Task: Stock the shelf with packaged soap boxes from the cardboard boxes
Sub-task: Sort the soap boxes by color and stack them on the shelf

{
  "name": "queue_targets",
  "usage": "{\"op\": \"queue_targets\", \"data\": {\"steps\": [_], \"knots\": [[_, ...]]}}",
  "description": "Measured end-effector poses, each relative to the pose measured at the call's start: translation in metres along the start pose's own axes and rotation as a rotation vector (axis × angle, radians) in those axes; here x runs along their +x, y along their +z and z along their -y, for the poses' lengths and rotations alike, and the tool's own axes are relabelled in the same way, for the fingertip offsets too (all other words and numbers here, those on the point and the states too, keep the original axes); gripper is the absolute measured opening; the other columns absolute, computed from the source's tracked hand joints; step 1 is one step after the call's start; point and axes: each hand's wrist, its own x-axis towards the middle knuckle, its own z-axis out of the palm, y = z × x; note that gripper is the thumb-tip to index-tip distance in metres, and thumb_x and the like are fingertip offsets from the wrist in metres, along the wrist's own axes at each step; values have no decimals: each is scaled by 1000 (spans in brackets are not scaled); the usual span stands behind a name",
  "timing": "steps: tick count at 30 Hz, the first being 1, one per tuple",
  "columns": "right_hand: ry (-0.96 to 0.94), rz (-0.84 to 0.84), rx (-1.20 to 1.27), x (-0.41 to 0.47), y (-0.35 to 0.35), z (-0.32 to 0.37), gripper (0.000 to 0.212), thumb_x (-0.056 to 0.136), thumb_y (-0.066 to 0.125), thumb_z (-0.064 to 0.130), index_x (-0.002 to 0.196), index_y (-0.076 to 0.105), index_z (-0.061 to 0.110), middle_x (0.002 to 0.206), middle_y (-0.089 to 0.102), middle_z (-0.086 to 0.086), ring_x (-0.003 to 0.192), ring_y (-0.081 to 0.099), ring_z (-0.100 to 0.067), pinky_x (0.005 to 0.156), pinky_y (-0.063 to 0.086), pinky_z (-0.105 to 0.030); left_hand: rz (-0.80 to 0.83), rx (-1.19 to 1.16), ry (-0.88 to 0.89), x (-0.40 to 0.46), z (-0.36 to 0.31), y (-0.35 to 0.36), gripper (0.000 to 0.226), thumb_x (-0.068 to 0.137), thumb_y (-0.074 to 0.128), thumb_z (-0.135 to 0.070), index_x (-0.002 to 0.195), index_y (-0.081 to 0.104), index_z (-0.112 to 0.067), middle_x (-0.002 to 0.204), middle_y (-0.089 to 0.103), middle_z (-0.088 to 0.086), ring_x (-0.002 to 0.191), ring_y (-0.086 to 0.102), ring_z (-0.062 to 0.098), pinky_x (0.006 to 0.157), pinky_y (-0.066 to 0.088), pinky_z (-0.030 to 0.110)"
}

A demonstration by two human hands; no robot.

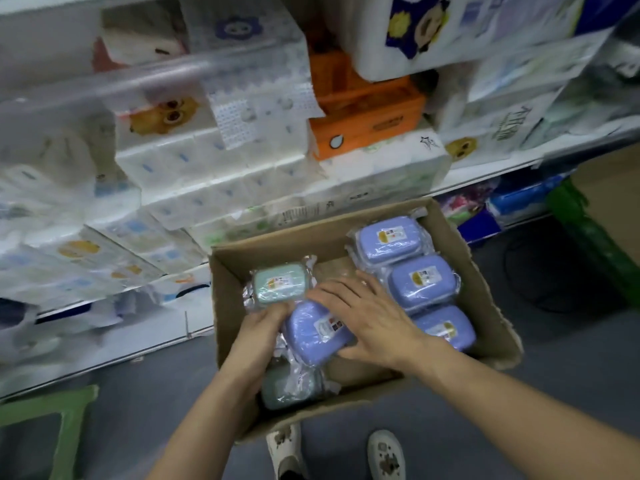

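Two hands are down inside the open cardboard box [491, 299] on the floor, seen from the head camera, the only view. The left hand [258, 336] has its fingers curled against the near-left edge of a purple soap box [317, 332], wrapped in clear film; whether it truly grips or only steadies it, I cannot tell. The right hand [369, 315] lies spread across the same package, fingers nearly straight, thumb tucked under its near end, apparently clamping it between both hands for a lift. Just beyond the left fingertips sits a green soap box [280, 282]; another green one [289, 384] lies beneath the left wrist. Right of the right hand, three purple boxes [420, 280] lie in a row, packed flat, labels up. The shelf [145, 344] stands beyond and left of both hands, crowded with tissue packs [221, 168].
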Motion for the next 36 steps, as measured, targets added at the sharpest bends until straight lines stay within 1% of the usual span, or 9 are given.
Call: {"op": "queue_targets", "data": {"steps": [2,4,8,12,19,24,28,31,36], "knots": [[35,60,-21,-29,-2,-18,89,62,73,43,141,37,25,135,49,2,123,42,-20,103,36,-40,42,87,24,-5,17,14,26,98,53,-30,97,74,-14,98,75,4,93,68,20,87,53,39],[109,133,-38,-57,-9,-37,87,64,71,43,142,38,26,134,49,4,121,45,-21,100,37,-36,-11,384,162,-9,37,17,26,97,54,-39,111,69,-23,115,70,1,109,62,18,99,48,46],[284,333,-55,-105,-26,-72,90,72,63,57,149,21,36,147,35,12,133,33,-14,108,27,-32,-338,1030,313,-26,70,1,65,85,47,-56,138,52,-18,145,46,9,135,37,31,108,32,47],[342,442,-88,-123,-27,-96,95,73,62,62,151,12,40,151,30,11,136,31,-14,105,31,-35,-479,1121,198,-40,97,-20,71,86,67,-34,148,39,-13,161,17,12,148,13,32,117,17,53],[357,486,-269,-120,-5,-106,92,81,66,44,152,10,28,154,25,2,140,25,-20,108,32,-39,-375,1156,31,-40,109,-31,81,93,58,-40,155,16,-8,164,-2,6,151,6,26,120,20,42],[398,594,-373,-106,-5,-93,96,81,67,40,153,6,21,156,20,-4,144,19,-25,114,22,-48,-342,1148,15,-40,101,-31,80,93,59,-39,155,16,-11,164,2,8,150,9,28,117,26,43],[408,602,-399,-77,-24,-62,69,86,59,40,145,29,21,146,38,-5,136,33,-27,110,26,-49,-333,1177,40,-44,84,-35,82,94,54,-48,156,12,-16,163,10,7,150,11,26,119,22,42],[384,485,-313,-46,-53,-24,63,90,54,47,144,32,22,142,44,-4,132,39,-27,107,28,-47,-417,1192,211,-59,60,-39,79,92,52,-54,154,20,-16,159,27,7,147,22,25,118,23,41],[183,70,-161,-4,-89,60,60,94,50,47,148,31,25,142,44,3,128,44,-23,103,36,-42,-639,1108,485,-101,22,-73,74,85,38,-65,140,49,-16,132,60,5,121,56,26,102,42,44]]}}
